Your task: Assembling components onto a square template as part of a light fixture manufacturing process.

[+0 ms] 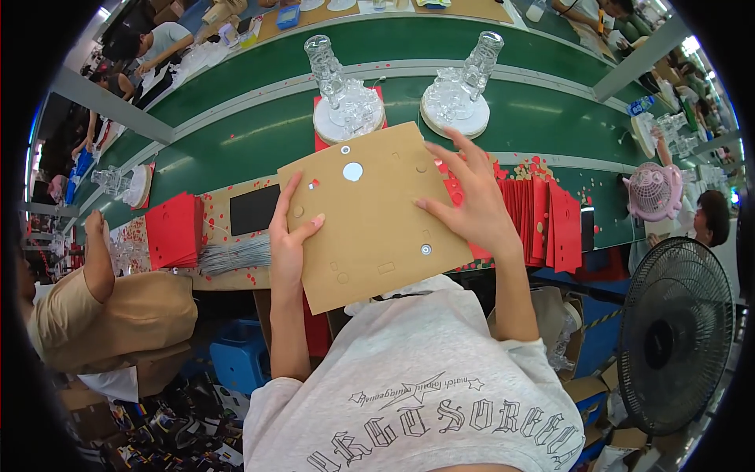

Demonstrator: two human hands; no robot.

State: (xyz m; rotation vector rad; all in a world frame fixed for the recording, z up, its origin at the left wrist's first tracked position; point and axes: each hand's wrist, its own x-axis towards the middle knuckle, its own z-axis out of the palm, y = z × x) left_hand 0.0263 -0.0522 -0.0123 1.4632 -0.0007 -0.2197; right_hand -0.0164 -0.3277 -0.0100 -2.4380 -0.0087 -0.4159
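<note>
A brown cardboard sheet with small punched and scored shapes is held up tilted in front of my body. A larger round hole near its top shows white through it. My left hand grips its left edge, thumb on the near face and fingertips along the side. My right hand is at the right edge with fingers spread; the thumb tip rests on or just over the sheet. Beyond it, two clear glass-like pieces stand on round white bases, the left piece over a red sheet and the right piece on the green bench.
Red card stacks lie left and right, among scattered red punched bits. A bundle of grey wires and a dark flat panel are on the left. A black fan stands at right. Co-workers sit on both sides and opposite.
</note>
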